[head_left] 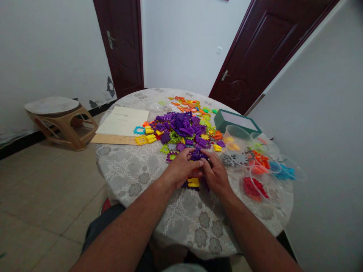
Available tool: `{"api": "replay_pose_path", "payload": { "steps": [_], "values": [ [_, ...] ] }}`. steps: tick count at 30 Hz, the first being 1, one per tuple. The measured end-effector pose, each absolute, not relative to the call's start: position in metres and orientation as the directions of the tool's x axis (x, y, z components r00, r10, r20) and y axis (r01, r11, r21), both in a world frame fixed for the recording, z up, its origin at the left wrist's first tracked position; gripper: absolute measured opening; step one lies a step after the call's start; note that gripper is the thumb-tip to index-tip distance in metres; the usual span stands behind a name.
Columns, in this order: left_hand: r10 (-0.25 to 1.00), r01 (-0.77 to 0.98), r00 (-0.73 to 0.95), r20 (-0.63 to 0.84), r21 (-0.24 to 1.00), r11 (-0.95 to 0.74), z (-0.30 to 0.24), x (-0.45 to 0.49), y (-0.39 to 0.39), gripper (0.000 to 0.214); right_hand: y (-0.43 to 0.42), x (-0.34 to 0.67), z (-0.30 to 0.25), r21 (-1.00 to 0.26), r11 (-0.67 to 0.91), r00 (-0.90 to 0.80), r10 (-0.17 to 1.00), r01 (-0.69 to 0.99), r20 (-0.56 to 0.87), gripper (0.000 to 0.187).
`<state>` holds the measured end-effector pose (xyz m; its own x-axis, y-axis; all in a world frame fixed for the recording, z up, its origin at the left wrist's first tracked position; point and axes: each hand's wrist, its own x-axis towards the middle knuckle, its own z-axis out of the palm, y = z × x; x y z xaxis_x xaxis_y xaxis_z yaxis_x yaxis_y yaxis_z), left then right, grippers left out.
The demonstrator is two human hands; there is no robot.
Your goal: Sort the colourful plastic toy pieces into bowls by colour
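Both hands meet at the near side of a heap of plastic building pieces (181,122), mostly purple with toothed edges. My left hand (183,167) and my right hand (216,170) are closed together on a purple toothed building piece (197,154), thumbs close to each other. Fingers hide part of it, so I cannot tell whether it is one piece or several joined. Just under the hands lie a yellow piece (193,183) and some dark purple ones. Green, yellow and purple pieces spread from the heap's near edge toward the hands.
Clear plastic bowls (238,132) on the right hold red, blue, grey and orange pieces. Behind them stands a green box (236,121). Paper sheets (123,120) lie on the left above a wooden strip (113,139). A stool (61,121) stands left of the round table (121,166).
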<state>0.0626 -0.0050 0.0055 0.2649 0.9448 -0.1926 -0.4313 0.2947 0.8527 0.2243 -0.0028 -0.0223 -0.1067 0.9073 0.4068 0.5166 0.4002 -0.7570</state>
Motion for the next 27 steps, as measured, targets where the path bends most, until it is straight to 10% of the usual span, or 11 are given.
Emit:
{"api": "replay_pose_path", "payload": {
  "steps": [6,14,27],
  "values": [
    [0.960,-0.556,0.194,-0.204,0.783,0.279,0.007,0.058,0.006,0.033,0.006,0.253,-0.017,-0.836,0.305,-0.036,0.945,0.456,0.325,0.046],
    [0.978,-0.653,0.048,-0.203,0.734,0.184,0.018,0.022,0.018,0.026,0.017,0.290,-0.024,-0.444,0.415,-0.331,0.908,0.794,0.256,0.039],
    [0.978,-0.640,0.046,-0.205,0.745,0.187,0.016,0.028,0.015,0.020,0.015,0.284,-0.023,-0.480,0.400,-0.360,0.916,0.781,0.179,0.034]
  ]
}}
